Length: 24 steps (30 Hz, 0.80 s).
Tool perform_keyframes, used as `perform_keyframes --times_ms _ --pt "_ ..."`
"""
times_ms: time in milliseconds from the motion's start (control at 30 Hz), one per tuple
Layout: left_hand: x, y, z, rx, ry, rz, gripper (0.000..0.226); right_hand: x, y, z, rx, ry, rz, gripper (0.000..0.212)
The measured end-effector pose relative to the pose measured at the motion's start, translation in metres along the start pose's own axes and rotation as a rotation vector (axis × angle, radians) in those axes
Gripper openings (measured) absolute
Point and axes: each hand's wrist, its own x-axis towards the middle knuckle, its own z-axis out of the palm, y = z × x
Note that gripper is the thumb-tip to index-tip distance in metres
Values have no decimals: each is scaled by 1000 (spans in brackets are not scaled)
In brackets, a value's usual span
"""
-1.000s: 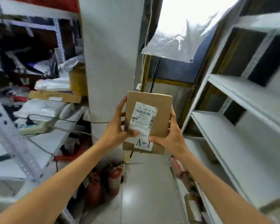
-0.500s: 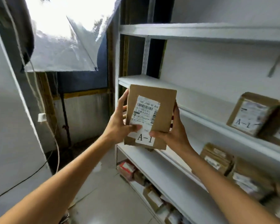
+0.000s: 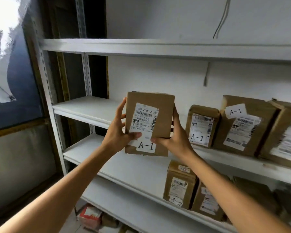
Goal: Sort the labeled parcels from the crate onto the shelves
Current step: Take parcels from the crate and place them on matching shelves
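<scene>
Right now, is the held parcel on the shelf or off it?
Off it: left hand and right hand hold the parcel, bottom edge below the shelf lip.

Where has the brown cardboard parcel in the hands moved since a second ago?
Yes. The brown cardboard parcel swung right, from the pillar to the white metal shelf beside another A-1 parcel.

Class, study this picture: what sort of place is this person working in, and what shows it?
Probably a parcel storeroom or sorting depot. White metal shelving holds barcode-labelled boxes: the A-1 parcel and, lower, the A-2 parcel; the left hand and right hand grip a third parcel, marked A-1.
</scene>
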Motion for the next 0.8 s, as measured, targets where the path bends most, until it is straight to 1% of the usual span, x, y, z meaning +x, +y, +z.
perform_keyframes --times_ms 133,300,500,567,633,700,733,800 --pt "40 -16 17 -23 -15 26 117 26 9 -10 -55 85 23 131" --pt "76 -43 33 -89 -49 54 115 49 22 -5 -162 183 88 123" --pt "110 -73 39 -142 -117 48 113 71 40 7 -193 201 190 116" --pt "119 -80 40 -150 -142 54 113 77 43 12 -239 231 192 116" --pt "126 -87 43 -159 -169 59 114 82 41 14 -366 324 127 120" --pt "133 -94 47 -174 -200 62 115 88 38 14 -533 405 9 121" --pt "135 -97 49 -182 -217 63 115 91 37 13 -616 415 -47 119" --pt "138 -102 55 -188 -241 70 114 98 37 7 -778 354 -106 115"
